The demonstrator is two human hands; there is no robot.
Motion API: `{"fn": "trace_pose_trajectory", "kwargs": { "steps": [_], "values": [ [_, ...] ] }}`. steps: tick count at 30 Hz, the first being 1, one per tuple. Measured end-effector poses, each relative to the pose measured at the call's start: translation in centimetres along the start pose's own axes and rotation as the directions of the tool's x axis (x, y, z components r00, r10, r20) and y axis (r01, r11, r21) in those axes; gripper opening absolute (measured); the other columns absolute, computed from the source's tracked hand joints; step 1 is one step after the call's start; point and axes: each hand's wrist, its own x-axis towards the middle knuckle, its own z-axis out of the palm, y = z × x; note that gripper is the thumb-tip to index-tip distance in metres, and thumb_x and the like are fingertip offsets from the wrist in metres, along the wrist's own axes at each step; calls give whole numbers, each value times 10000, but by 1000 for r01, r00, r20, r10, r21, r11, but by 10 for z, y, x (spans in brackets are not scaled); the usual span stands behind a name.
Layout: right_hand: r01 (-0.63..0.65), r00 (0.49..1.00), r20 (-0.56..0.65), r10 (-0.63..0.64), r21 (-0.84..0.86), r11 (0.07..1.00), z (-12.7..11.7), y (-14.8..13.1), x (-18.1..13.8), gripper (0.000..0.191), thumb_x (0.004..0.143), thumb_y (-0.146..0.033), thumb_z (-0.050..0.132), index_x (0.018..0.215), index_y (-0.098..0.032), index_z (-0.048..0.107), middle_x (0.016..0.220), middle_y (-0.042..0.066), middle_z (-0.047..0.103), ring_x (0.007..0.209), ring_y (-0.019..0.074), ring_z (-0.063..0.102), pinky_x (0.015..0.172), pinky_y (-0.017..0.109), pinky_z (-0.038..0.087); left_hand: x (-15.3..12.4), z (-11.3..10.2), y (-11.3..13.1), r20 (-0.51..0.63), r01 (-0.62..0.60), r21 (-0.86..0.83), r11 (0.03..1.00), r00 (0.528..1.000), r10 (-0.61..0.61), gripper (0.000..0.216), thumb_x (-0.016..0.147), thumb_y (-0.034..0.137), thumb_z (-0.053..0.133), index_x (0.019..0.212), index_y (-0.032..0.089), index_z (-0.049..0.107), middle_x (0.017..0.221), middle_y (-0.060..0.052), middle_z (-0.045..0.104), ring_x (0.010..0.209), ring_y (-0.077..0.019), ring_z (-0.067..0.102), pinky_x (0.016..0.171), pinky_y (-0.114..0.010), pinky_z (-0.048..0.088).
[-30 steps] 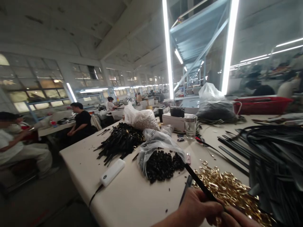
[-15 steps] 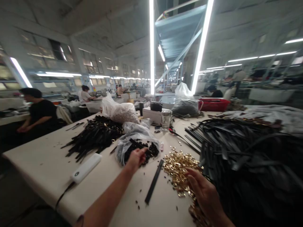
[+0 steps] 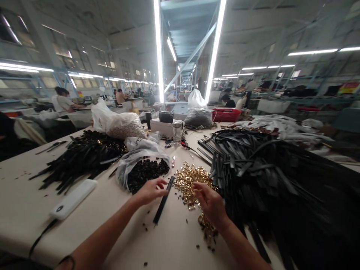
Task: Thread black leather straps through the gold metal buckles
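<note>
My left hand [image 3: 151, 190] has its fingers apart and nothing in them. It hovers beside a flat black strap [image 3: 163, 204] lying on the table. Over the heap of gold metal buckles [image 3: 187, 176], my right hand [image 3: 210, 202] is curled with thumb and fingertips close together; whatever they pinch is too small or hidden to make out. Left of the buckles, a clear plastic bag [image 3: 121, 174] lies open with small black loops [image 3: 147, 170] inside. To the right of my right hand spreads a large pile of black straps [image 3: 247, 161].
A heap of buckled black straps [image 3: 81, 157] lies at left, near a white corded device [image 3: 74, 198]. Behind stand a bag of small pale pieces [image 3: 120, 123], a glass jar [image 3: 177, 133] and a red basket [image 3: 225, 115]. Small dark bits dot the tabletop [image 3: 168, 243].
My left hand has come back from above the bag of loops, and the strap seen there at my fingers is gone from it. My right hand stays by the buckles. The view has turned right.
</note>
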Motion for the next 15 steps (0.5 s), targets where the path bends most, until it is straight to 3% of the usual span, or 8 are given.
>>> {"fn": "trace_pose_trajectory", "kwargs": {
  "steps": [3,7,11,15],
  "values": [
    [26,1000,5,-26,-29,999,0,-1,-1,220,948,-305,434,1071,-199,583,1026,79,672,910,193,643,812,291,484,6,32,-5,-66,-88,187,978,993,101,399,498,171,764,892,209,710,669,30,614,616,-150,546,601,-244,388],
    [52,999,-5,-52,-26,998,-1,-1,-1,219,947,-310,436,1031,-203,608,996,76,684,896,194,649,807,293,482,18,38,-14,-67,-48,140,989,996,58,484,486,120,731,963,180,678,544,70,550,520,-125,488,536,-235,348],
    [42,999,-8,-41,40,998,3,0,-1,223,932,-314,456,1022,-204,628,984,72,691,897,204,651,812,308,486,19,46,-10,-44,-12,16,1000,999,12,359,622,322,713,925,145,633,559,59,535,459,-91,462,456,-212,349],
    [-129,992,45,121,256,958,8,0,0,305,929,-387,450,1101,-192,610,997,75,681,859,206,657,760,313,512,8,68,12,-5,-47,-321,946,999,48,327,685,431,699,814,141,617,671,14,577,503,-80,504,435,-190,381]
  ]
}}
